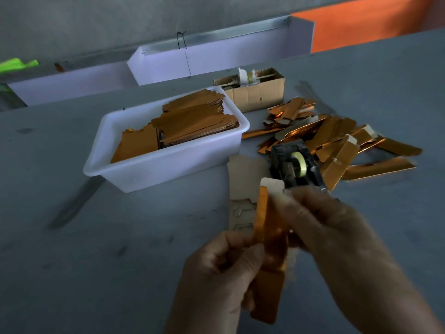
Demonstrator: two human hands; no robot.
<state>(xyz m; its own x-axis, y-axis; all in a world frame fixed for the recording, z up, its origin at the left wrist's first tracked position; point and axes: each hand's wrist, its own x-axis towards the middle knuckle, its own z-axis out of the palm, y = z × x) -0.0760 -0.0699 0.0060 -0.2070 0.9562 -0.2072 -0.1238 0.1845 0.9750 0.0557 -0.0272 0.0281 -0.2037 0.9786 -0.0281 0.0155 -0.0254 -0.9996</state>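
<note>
Head-cam view, looking down on a grey table (72,261). Low centre, two bare hands hold one slim gold-foil carton (262,213) upright in the air, above the table's near part.

- **L hand** (216,268): fingers and thumb are curled round the carton's lower half.
- **R hand** (337,237): motion-blurred. Its fingers pinch the upper part, just under the white top flap (272,186), which stands open.

Judged step: a flat blank is being shaped into a sleeve and squared up, w/ the end not yet closed. The next move prob. calls for tucking or taping that flap. The tape dispenser (296,165) sits just beyond the R hand, so a short reach fwd should do while the L hand steadies the carton.

Edges & room, L to R:

- A wide bare stretch of table lies at far left.
- A white plastic tub (168,169), mid-left, holds flat gold blanks (192,121) stacked slantwise. Its near wall is well apart from the hands.
- Behind the tub's right end stands a brown cardboard box (257,95).
- A torn cardboard sheet (245,172) lies by the dispenser and runs toward the hands.
- Right of the dispenser, a loose pile of finished cartons (337,141) fans across the table, the nearest just beside the dispenser.
- The best room to set down a done carton looks to be at right, near that pile.
- At the back, a white trough (216,61) borders the table, w/ an orange panel (361,32) to its right.
</note>
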